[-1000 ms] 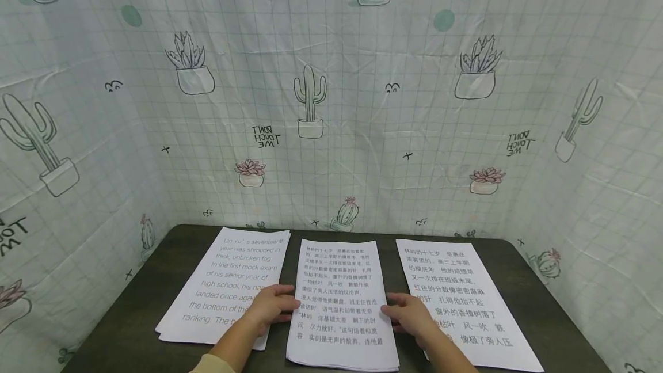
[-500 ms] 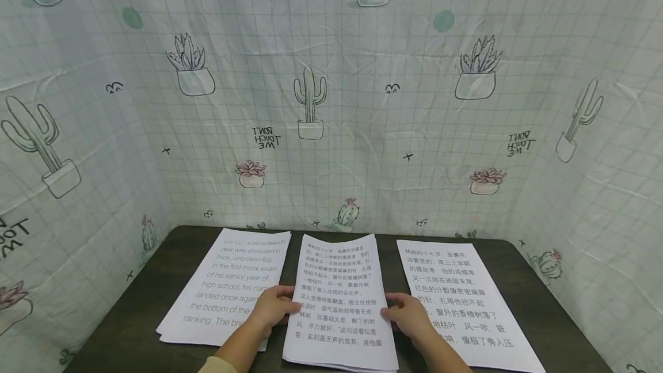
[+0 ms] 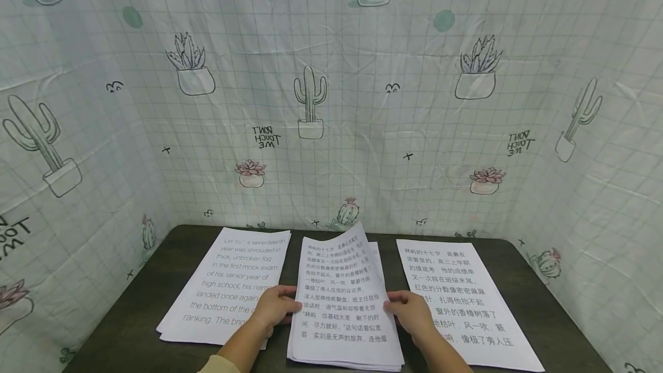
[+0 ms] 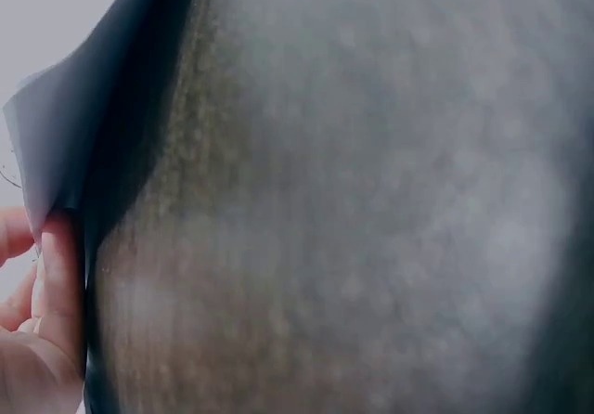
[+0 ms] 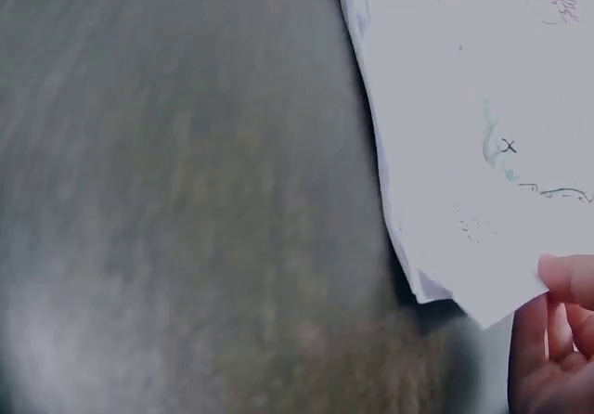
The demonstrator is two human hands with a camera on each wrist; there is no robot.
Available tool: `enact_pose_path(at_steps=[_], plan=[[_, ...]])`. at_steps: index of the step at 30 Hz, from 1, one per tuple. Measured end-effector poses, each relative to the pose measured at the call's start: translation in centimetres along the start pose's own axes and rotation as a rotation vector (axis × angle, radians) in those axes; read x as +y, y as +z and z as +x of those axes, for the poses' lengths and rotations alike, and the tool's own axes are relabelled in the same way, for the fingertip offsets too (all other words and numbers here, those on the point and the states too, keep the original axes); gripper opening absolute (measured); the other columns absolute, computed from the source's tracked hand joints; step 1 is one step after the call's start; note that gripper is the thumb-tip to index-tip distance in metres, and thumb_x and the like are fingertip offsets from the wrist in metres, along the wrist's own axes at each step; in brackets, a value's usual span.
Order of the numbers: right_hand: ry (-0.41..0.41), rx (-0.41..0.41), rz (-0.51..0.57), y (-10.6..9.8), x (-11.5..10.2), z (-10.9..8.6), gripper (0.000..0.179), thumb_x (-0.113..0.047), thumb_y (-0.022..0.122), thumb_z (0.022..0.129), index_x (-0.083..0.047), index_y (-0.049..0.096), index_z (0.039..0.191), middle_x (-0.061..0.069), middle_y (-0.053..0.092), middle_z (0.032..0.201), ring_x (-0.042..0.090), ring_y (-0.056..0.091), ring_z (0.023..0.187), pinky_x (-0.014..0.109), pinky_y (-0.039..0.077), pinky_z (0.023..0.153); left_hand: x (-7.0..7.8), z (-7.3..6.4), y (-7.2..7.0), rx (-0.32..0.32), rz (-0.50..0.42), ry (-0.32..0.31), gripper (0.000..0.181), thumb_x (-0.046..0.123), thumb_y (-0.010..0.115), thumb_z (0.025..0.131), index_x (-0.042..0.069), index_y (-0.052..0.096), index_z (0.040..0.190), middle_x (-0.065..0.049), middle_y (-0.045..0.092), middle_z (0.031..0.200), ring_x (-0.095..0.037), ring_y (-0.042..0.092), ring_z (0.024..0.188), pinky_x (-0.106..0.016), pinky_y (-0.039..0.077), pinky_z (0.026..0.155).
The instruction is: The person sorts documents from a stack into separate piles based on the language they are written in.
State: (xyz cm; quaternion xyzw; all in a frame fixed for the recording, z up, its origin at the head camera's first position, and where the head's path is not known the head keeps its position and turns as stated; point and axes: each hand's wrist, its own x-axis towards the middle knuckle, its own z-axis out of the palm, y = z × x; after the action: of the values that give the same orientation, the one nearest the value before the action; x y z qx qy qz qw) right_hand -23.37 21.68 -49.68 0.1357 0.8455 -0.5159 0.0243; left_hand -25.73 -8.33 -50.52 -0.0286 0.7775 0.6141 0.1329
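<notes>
While left hand [image 3: 273, 307] pinches paper [image 3: 339, 298], right hand [image 3: 413, 314] pinches opposite.

A loose stack of white paper [image 3: 335, 304], its top sheet printed with dark Chinese characters, sits between the left hand [image 3: 273, 307] and right hand [image 3: 411, 314], pinched at both side edges; the top sheet's far right corner curls up, baring a lower sheet [image 3: 374, 253].

Curtained booth [image 3: 616, 212]; whether in a home or an office cannot be told. Cloth [image 3: 357, 171]: pale, gridded, creased, hung on three sides, printed with potted cacti [image 3: 309, 102] and reversed lettering [image 3: 266, 137]. Table [image 3: 124, 335]: one, dark, at the back wall of cloth. Paper stacks [image 3: 339, 304]: three, Chinese and English text, on the table.
</notes>
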Motion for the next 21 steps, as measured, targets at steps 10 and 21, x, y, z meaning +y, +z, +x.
enact_pose_path(at_steps=[10,21], plan=[[0.066,-0.095,0.27,-0.3,-0.1,0.2,0.041,-0.013,0.062,0.092,0.01,0.056,0.125,0.014,0.067,0.104,0.017,0.067,0.086,0.036,0.058,0.078,0.1,-0.1,-0.3,-0.005,-0.003,0.011,0.048,0.01,0.066,0.086,-0.01,0.055,0.128,-0.011,0.072,0.101,-0.016,0.069,0.086,-0.036,0.059,0.074],[0.055,-0.124,0.349,-0.4,-0.8,0.1,0.047,-0.018,0.061,0.094,0.008,0.051,0.132,0.011,0.066,0.106,0.017,0.067,0.088,0.033,0.055,0.077,1.3,0.2,-0.8,0.061,-0.021,0.029,0.046,0.013,0.063,0.088,-0.005,0.058,0.13,-0.011,0.071,0.107,-0.014,0.068,0.085,-0.034,0.059,0.074]])
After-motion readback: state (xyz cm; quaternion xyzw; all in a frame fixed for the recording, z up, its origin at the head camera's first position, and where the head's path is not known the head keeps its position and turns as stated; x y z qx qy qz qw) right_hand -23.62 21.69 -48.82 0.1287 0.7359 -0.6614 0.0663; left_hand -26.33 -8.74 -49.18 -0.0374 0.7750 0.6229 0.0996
